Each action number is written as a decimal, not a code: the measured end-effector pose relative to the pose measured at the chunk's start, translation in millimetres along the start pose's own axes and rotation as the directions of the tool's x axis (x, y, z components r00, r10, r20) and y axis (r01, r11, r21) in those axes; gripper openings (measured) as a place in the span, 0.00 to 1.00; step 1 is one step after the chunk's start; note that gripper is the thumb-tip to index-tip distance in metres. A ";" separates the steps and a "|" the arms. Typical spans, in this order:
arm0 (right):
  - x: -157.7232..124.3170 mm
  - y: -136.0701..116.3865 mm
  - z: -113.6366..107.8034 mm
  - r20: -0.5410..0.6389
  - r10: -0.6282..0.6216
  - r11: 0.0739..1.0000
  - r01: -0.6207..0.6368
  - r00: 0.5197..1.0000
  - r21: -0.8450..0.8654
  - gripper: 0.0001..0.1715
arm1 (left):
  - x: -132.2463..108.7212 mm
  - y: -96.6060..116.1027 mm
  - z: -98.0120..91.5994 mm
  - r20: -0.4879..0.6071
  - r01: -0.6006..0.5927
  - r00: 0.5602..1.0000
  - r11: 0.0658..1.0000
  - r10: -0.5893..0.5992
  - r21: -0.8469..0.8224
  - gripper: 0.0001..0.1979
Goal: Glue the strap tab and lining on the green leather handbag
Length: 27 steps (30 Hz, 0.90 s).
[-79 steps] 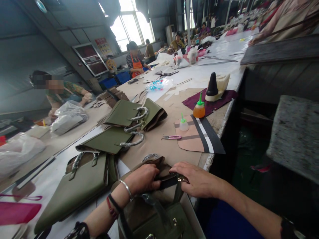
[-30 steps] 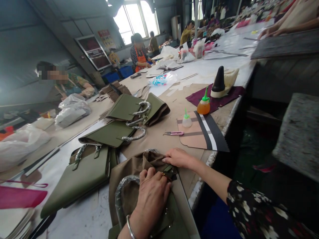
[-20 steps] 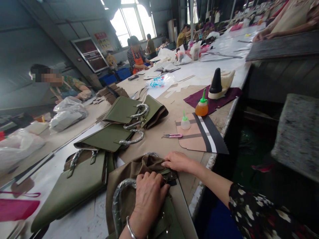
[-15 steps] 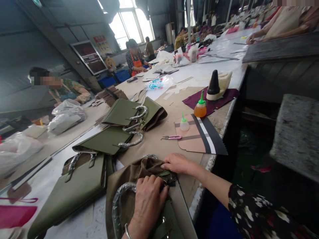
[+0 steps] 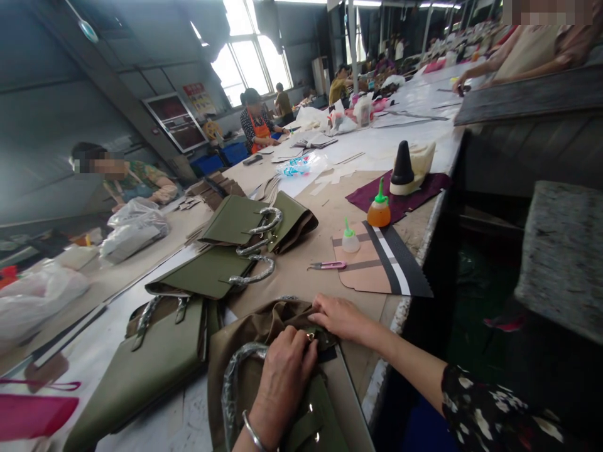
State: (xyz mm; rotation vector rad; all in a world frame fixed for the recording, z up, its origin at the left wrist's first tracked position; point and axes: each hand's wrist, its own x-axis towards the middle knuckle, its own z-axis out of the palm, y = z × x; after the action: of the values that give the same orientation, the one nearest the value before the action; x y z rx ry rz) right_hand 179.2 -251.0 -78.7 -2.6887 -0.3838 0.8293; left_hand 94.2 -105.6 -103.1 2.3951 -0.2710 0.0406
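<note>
Two hands work at the mouth of an olive handbag point(image 5: 282, 402) that lies at the near edge of the long table point(image 5: 301, 276), close to the person's body. The left hand point(image 5: 282, 383) lies palm down on the bag's top, fingers curled and pinching a small metal fitting point(image 5: 311, 337) and the strap end beside it; a bangle sits on that wrist. The right hand point(image 5: 342, 317) rests just beyond, fingers held close together and pressing on the folded brown lining point(image 5: 273, 320) where it spills from the opening. Whether the thumb grips beneath cannot be told. A handle wrapped in clear plastic point(image 5: 233, 383) arches at the bag's left side. The bag looks soft and floppy at the lining but firmer in its outer panels, light enough to shift with one hand; the wrapped handle would likely be slippery, so the stiffer top edge near the fitting seems the surer place to hold. Three more olive bags point(image 5: 211, 273) lie flat farther along the table. Near them are pink scissors point(image 5: 327, 265), a small clear bottle point(image 5: 350, 238) and an orange bottle point(image 5: 379, 210) on a striped card point(image 5: 391, 267).
</note>
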 end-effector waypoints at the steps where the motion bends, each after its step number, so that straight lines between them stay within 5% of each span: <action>1: -0.9 0.7 2.9 -0.021 -0.001 1.000 0.001 1.000 0.007 0.11 | 0.4 -2.4 -0.4 -0.023 0.014 1.000 1.000 -0.015 -0.015 0.08; 9: -23.7 4.5 16.6 -0.231 -0.093 0.994 0.104 0.969 0.036 0.16 | 10.8 -21.9 -5.1 -0.091 0.114 0.988 0.985 -0.127 -0.132 0.11; 12: -50.9 4.0 15.3 -0.277 -0.266 0.963 0.267 0.923 -0.036 0.18 | 13.5 -28.2 -6.0 -0.088 0.150 0.982 0.969 -0.169 -0.195 0.12; 16: -73.4 2.6 13.8 -0.188 -0.482 0.874 0.455 0.856 -0.170 0.20 | 14.4 -30.8 -7.2 -0.072 0.181 0.976 0.952 -0.205 -0.247 0.12; 22: -31.5 -30.6 -11.6 -0.228 -0.391 0.916 0.353 0.892 -0.192 0.14 | 11.5 -23.9 -6.9 -0.148 0.105 0.979 0.972 -0.137 -0.208 0.10; 27: 19.6 -100.2 -21.7 0.107 -0.422 0.857 0.435 0.900 -0.278 0.14 | 3.7 -20.4 2.4 -0.225 0.057 0.972 0.996 -0.071 -0.070 0.10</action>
State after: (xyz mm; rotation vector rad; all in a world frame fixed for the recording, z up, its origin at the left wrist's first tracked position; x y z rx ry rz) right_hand 191.1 -156.8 -35.4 -2.6776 -1.1550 0.7368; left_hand 101.9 -93.1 -117.9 2.3090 -0.0858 0.2704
